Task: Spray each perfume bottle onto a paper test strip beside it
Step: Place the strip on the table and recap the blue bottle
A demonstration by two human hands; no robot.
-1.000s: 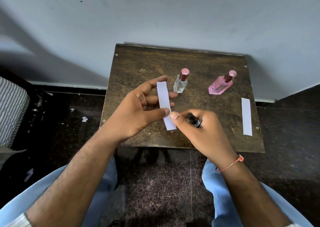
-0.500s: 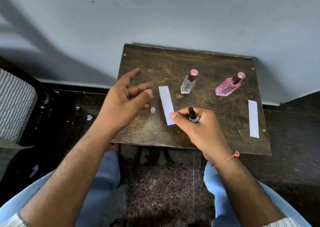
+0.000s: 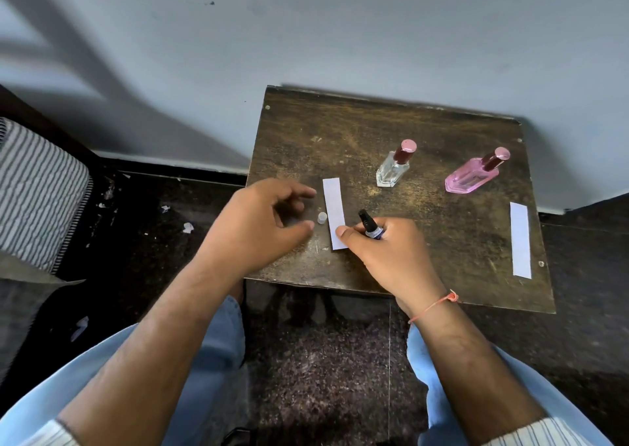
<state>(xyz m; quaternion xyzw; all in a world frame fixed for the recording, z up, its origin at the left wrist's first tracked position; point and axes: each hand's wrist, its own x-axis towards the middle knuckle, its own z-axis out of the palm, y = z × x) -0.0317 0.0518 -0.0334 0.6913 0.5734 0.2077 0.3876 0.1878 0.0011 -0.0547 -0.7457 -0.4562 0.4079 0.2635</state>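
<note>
Your left hand (image 3: 262, 221) released the test strip (image 3: 334, 212) and hovered loosely curled beside the small cap (image 3: 322, 217). The strip lay flat. Your right hand (image 3: 384, 251) gripped the black-nozzled bottle (image 3: 370, 225).

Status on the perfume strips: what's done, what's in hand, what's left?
Likely done: one paper strip lies flat on the table; whether it is sprayed can't be seen. In hand: the right hand grips a small dark bottle, cap off; the left hand hovers by the small cap. Left: the clear bottle and pink bottle, both capped; second strip.
</note>
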